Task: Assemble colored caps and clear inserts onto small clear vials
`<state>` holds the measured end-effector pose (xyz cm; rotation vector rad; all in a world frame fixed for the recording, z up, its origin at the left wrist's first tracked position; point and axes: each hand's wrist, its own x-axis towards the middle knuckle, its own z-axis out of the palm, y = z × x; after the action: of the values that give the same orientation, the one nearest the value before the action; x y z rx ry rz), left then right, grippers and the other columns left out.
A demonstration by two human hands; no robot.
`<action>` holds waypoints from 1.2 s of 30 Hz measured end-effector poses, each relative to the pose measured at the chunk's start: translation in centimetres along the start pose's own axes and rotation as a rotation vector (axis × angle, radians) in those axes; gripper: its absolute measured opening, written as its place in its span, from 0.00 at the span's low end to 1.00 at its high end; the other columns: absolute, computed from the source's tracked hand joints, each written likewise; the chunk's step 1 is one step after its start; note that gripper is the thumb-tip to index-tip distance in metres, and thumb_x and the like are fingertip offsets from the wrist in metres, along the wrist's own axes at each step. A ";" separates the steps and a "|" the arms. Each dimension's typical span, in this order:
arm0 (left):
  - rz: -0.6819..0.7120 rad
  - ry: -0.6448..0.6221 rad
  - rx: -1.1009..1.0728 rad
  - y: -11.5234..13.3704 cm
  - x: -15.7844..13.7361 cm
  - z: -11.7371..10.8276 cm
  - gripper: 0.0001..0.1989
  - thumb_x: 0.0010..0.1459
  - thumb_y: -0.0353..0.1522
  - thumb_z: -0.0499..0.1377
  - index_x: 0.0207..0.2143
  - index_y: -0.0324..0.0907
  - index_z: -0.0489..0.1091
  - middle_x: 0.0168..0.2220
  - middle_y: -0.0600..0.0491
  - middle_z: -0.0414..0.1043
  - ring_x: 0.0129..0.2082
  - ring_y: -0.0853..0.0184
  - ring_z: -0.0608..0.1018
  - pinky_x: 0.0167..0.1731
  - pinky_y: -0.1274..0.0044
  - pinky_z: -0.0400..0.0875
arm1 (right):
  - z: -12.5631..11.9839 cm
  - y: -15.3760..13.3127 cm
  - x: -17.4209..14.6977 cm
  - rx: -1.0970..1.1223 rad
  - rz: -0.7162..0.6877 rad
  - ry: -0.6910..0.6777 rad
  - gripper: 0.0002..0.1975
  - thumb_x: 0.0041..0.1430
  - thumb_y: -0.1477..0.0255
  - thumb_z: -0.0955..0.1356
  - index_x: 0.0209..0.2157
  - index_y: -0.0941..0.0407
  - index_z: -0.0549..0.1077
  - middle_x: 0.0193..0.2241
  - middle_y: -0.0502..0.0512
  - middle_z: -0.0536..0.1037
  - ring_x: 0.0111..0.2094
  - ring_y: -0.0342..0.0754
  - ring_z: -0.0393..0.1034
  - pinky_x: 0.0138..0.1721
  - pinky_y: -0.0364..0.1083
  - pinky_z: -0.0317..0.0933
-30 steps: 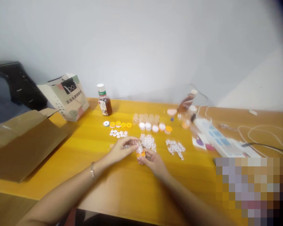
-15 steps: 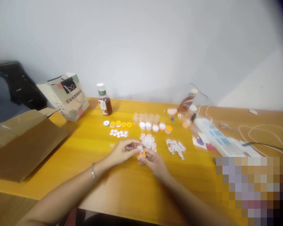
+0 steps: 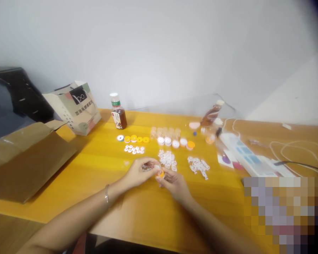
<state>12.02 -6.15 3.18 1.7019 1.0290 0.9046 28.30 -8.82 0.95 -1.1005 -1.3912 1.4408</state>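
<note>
My right hand [image 3: 175,184] is closed round an orange bottle cap [image 3: 162,174] with a paler lower rim. My left hand [image 3: 141,171], wearing a bracelet, pinches a small white plastic piece [image 3: 157,167] against the cap's top; the fingers hide most of it. Just beyond the hands lies a heap of flat white plastic pieces [image 3: 167,160], with a second heap [image 3: 198,166] to the right. Small white discs [image 3: 134,149] sit in rows at the left. Behind these stand a row of yellow and white caps [image 3: 140,140] and another of mostly white caps [image 3: 168,141].
Clear, pale small containers [image 3: 165,133] stand behind the caps. One dark-liquid bottle [image 3: 118,116] is upright, another bottle [image 3: 212,113] leans near the wall. A paper bag [image 3: 82,109] and cardboard box [image 3: 29,165] occupy the left. Cables and a white-blue box [image 3: 243,153] lie right.
The white piece has come down onto the orange cap, and my left fingers now cover more of it. The cap is tilted differently in my right hand. The whole view has shifted slightly.
</note>
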 end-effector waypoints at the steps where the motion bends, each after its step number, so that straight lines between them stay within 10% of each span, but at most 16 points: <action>1: 0.003 -0.018 -0.030 -0.1 0.0 0.0 0.12 0.51 0.36 0.57 0.35 0.37 0.70 0.30 0.50 0.72 0.30 0.69 0.73 0.32 0.78 0.67 | -0.1 0.0 0.0 0.012 0.012 -0.019 0.12 0.46 0.63 0.69 0.31 0.56 0.71 0.18 0.46 0.68 0.20 0.40 0.62 0.26 0.42 0.61; 11: -0.022 -0.103 -0.259 -0.8 0.1 -0.5 0.15 0.52 0.36 0.57 0.40 0.36 0.67 0.34 0.48 0.71 0.34 0.68 0.73 0.38 0.76 0.66 | -0.2 0.4 0.1 0.291 0.130 -0.128 0.09 0.47 0.65 0.69 0.24 0.58 0.71 0.16 0.46 0.69 0.17 0.37 0.61 0.22 0.39 0.55; 22: -0.049 0.091 -0.157 -0.8 -0.2 1.1 0.12 0.50 0.36 0.59 0.31 0.37 0.63 0.25 0.53 0.69 0.25 0.72 0.71 0.27 0.80 0.64 | 0.1 -0.6 -0.4 0.043 0.018 -0.007 0.09 0.47 0.66 0.69 0.29 0.56 0.71 0.19 0.46 0.69 0.21 0.41 0.63 0.26 0.42 0.59; 32: -0.060 -0.209 -0.417 0.0 0.4 -1.5 0.17 0.54 0.35 0.57 0.47 0.43 0.65 0.46 0.47 0.69 0.43 0.65 0.72 0.43 0.72 0.65 | -0.3 -0.1 0.1 0.221 0.107 -0.116 0.11 0.49 0.63 0.68 0.27 0.58 0.71 0.19 0.49 0.71 0.19 0.39 0.64 0.24 0.40 0.58; 36: -0.051 -0.069 -0.287 -0.1 0.3 -0.7 0.14 0.51 0.35 0.59 0.40 0.37 0.69 0.36 0.48 0.73 0.34 0.68 0.74 0.38 0.74 0.67 | -0.1 -0.5 -0.1 0.097 0.063 -0.081 0.10 0.49 0.64 0.68 0.28 0.58 0.71 0.19 0.48 0.71 0.20 0.40 0.64 0.26 0.42 0.60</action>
<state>11.45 -5.62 3.31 1.4506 0.8483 0.9072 28.38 -8.89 1.46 -1.0421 -1.3377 1.5964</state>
